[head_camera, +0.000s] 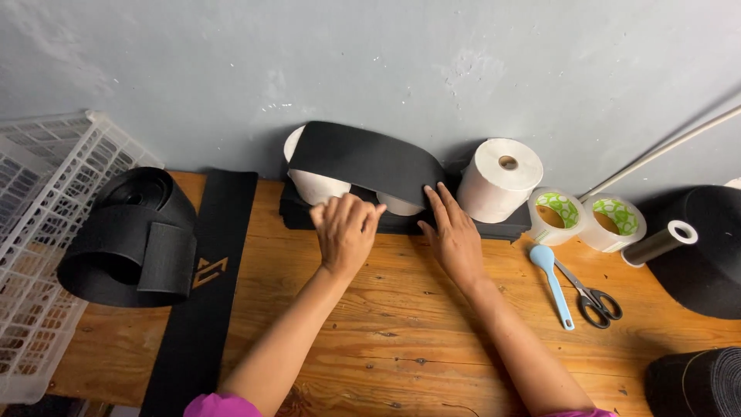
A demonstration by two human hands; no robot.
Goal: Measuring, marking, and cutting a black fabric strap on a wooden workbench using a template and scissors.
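My left hand rests with curled fingers on a flat black pad lying against the wall, just below a wide black elastic band. The band is draped over two white paper rolls. My right hand lies flat, fingers stretched up and touching the band's lower right edge. Whether the left fingers pinch anything is hidden.
A third white roll stands to the right, then two clear tape rolls, a blue-handled tool and scissors. A rolled black strap and a long black strip lie left, beside a white plastic basket. Black rolls sit far right.
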